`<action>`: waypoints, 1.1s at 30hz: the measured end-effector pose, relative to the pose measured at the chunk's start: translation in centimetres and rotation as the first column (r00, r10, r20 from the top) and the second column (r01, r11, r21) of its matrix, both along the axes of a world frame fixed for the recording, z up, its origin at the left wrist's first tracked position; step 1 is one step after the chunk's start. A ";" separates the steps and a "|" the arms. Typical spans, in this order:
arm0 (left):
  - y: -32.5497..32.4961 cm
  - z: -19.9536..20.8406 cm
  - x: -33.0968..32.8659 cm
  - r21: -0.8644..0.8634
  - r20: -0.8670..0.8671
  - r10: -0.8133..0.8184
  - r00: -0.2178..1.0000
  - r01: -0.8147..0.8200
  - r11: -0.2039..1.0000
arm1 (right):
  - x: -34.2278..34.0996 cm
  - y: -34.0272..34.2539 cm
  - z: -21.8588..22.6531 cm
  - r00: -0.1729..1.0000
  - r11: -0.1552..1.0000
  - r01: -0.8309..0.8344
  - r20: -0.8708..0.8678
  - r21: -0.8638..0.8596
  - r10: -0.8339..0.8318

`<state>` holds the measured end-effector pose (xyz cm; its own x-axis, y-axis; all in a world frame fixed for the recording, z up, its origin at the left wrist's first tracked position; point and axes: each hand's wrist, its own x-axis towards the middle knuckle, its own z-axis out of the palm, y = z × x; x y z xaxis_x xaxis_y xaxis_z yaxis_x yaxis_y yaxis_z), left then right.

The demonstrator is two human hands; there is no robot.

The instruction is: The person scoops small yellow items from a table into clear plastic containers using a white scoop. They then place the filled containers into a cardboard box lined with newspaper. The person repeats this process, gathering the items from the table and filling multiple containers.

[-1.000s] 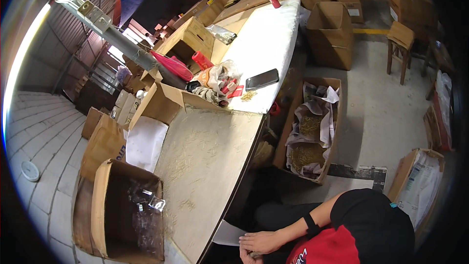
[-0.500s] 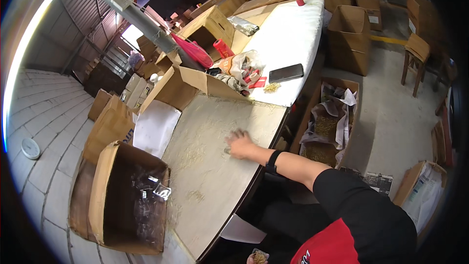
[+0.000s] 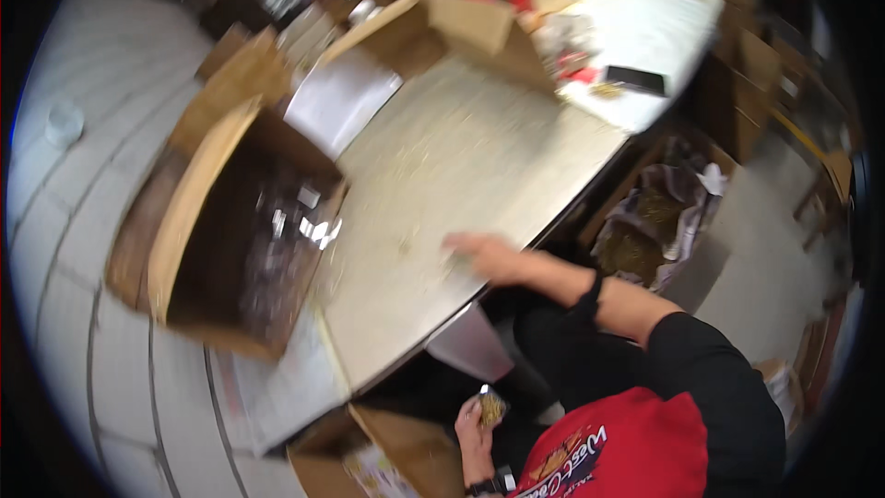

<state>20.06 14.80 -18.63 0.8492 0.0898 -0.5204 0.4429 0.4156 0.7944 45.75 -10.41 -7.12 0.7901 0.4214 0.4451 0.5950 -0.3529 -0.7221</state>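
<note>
My left hand (image 3: 470, 426) is low in the picture, closed on a small clear packet (image 3: 490, 408) filled with tiny gold-coloured pieces. My right hand (image 3: 489, 256) reaches over the near edge of the pale tabletop (image 3: 479, 157), low over its surface or touching it. Motion smears its fingers, so whether it grips something cannot be made out. Thin gold-coloured pieces (image 3: 406, 244) lie scattered on the tabletop. An open cardboard box (image 3: 207, 221) lies on its side to the left, with clear plastic packets (image 3: 286, 231) inside.
A black phone (image 3: 636, 80) and a small gold heap (image 3: 606, 90) rest on the white covering (image 3: 636, 14) at the far end. Under the right edge stands a lined carton (image 3: 599, 231) of gold-coloured pieces. Another open carton (image 3: 406, 438) is below, near my left hand.
The view has swung, bringing my left hand and its packet fully into sight. My right hand has moved nearer the tabletop's near edge, its fingers no longer plainly spread.
</note>
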 end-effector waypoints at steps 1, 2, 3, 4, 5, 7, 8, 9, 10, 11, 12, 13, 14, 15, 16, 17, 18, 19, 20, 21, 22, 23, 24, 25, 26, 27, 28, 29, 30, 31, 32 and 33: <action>0.2 0.2 -0.2 -0.017 -0.008 0.024 1.000 -0.024 1.000 | 0.2 -0.9 -0.1 0.982 0.981 0.173 -0.087 0.088 -0.165; 0.6 -0.1 -0.5 -0.059 -0.010 0.048 0.999 -0.048 0.997 | -0.6 -2.1 1.6 0.959 0.958 0.275 -0.095 0.078 -0.268; 0.6 -0.7 -0.6 -0.078 0.005 0.034 0.999 -0.033 0.996 | -0.1 -3.4 0.9 0.939 0.940 0.339 -0.071 0.026 -0.337; 0.7 -1.0 -0.9 -0.096 -0.007 0.041 0.999 -0.041 0.995 | -0.2 -3.4 1.3 0.897 0.904 0.419 -0.120 -0.083 -0.426; 0.7 -1.2 -1.0 -0.111 -0.016 0.039 0.999 -0.040 0.993 | -0.4 -3.0 1.8 0.912 0.905 0.390 -0.068 -0.168 -0.405; 0.4 -0.5 -0.7 -0.105 -0.023 0.029 0.999 -0.031 0.994 | -0.4 0.5 1.9 0.916 0.868 0.387 0.017 -0.312 -0.402; 0.2 -0.6 -0.5 -0.139 -0.016 0.024 1.000 -0.026 0.990 | -0.5 2.2 2.2 0.911 0.833 0.399 0.064 -0.382 -0.407; 0.1 -1.0 -0.2 -0.169 -0.007 0.021 1.000 -0.022 0.985 | -0.1 4.3 2.3 0.934 0.850 0.334 0.021 -0.407 -0.357; 0.1 -1.3 0.2 -0.199 0.003 0.015 1.000 -0.014 0.980 | 0.0 6.5 2.2 0.938 0.845 0.335 0.064 -0.417 -0.341; -0.3 -1.4 0.7 -0.206 0.005 0.001 1.000 0.000 0.978 | -0.1 8.7 1.9 0.939 0.835 0.341 0.110 -0.432 -0.326; -0.6 -1.6 1.2 -0.217 -0.002 -0.009 1.000 0.009 0.976 | 0.2 9.9 1.5 0.935 0.825 0.354 0.159 -0.440 -0.316; -1.1 -1.9 1.7 -0.228 -0.008 -0.023 1.000 0.020 0.973 | 0.8 10.2 0.7 0.933 0.810 0.359 0.189 -0.463 -0.305; -1.3 -1.9 2.0 -0.232 -0.013 -0.026 1.000 0.023 0.972 | 1.5 11.0 0.5 0.933 0.801 0.358 0.218 -0.479 -0.286; -1.6 -1.8 2.4 -0.249 -0.016 -0.044 0.999 0.039 0.968 | 1.9 11.5 0.3 0.931 0.791 0.359 0.246 -0.495 -0.269; -1.9 -2.0 2.7 -0.259 -0.016 -0.051 0.999 0.046 0.965 | 1.8 11.4 0.0 0.944 0.753 0.327 0.230 -0.572 -0.235; -2.0 -2.3 2.7 -0.269 -0.019 -0.046 0.999 0.040 0.962 | 1.0 11.4 0.6 0.959 0.711 0.282 0.209 -0.645 -0.191; -2.3 -2.3 2.9 -0.283 -0.020 -0.049 0.999 0.041 0.958 | 0.4 10.9 1.3 0.970 0.657 0.242 0.187 -0.714 -0.154; -2.5 -2.1 3.0 -0.275 -0.035 -0.032 0.999 0.022 0.961 | -0.1 10.3 2.5 0.977 0.707 0.209 0.117 -0.676 -0.177; -2.6 -2.0 3.3 -0.274 -0.030 -0.040 0.999 0.030 0.961 | -0.4 9.4 3.8 0.981 0.751 0.174 0.043 -0.637 -0.191; -3.2 -2.0 3.5 -0.282 -0.030 -0.063 0.998 0.052 0.958 | -0.5 8.0 4.1 0.976 0.783 0.151 -0.036 -0.603 -0.216; -3.8 -2.0 3.6 -0.289 -0.030 -0.085 0.996 0.073 0.954 | 0.3 7.0 2.3 0.954 0.797 0.298 0.160 -0.526 -0.251; -3.5 -1.7 4.0 -0.302 0.004 -0.123 0.992 0.119 0.946 | 1.0 6.9 2.3 0.949 0.807 0.313 0.196 -0.501 -0.247; -3.7 -1.9 3.9 -0.308 -0.007 -0.097 0.995 0.090 0.947 | 1.3 7.0 2.3 0.942 0.817 0.327 0.231 -0.476 -0.242; -4.0 -2.4 3.7 -0.313 -0.018 -0.070 0.997 0.061 0.948 | 0.9 7.1 2.3 0.985 0.839 0.171 0.113 -0.516 -0.131; -4.3 -2.4 3.5 -0.321 -0.033 -0.043 0.999 0.030 0.947 | -0.4 7.4 3.2 1.000 0.842 0.008 -0.013 -0.540 -0.018; -4.3 -2.3 3.5 -0.333 -0.018 -0.048 0.999 0.039 0.942 | -1.0 7.7 2.1 0.992 0.838 0.076 0.128 -0.541 -0.008; -4.3 -2.3 3.8 -0.345 -0.004 -0.052 0.999 0.047 0.937 | -0.2 7.5 1.6 0.984 0.826 0.162 0.151 -0.540 -0.094; -4.4 -2.1 3.9 -0.358 0.011 -0.056 0.998 0.057 0.932 | 1.3 7.1 1.2 0.968 0.806 0.247 0.175 -0.538 -0.180; -4.5 -2.1 3.6 -0.356 0.005 -0.047 0.999 0.046 0.933 | 2.0 6.7 1.0 0.944 0.778 0.331 0.199 -0.535 -0.265; -4.6 -2.0 3.6 -0.353 0.005 -0.031 1.000 0.030 0.935 | 1.9 6.6 1.5 0.942 0.753 0.335 0.206 -0.567 -0.264; -4.4 -1.9 3.6 -0.347 0.005 -0.012 1.000 0.013 0.938 | 1.3 6.8 1.9 0.966 0.779 0.258 0.178 -0.571 -0.189; -4.3 -2.0 3.5 -0.352 0.017 -0.014 1.000 0.020 0.936 | -0.1 7.0 2.0 0.983 0.798 0.174 0.142 -0.577 -0.112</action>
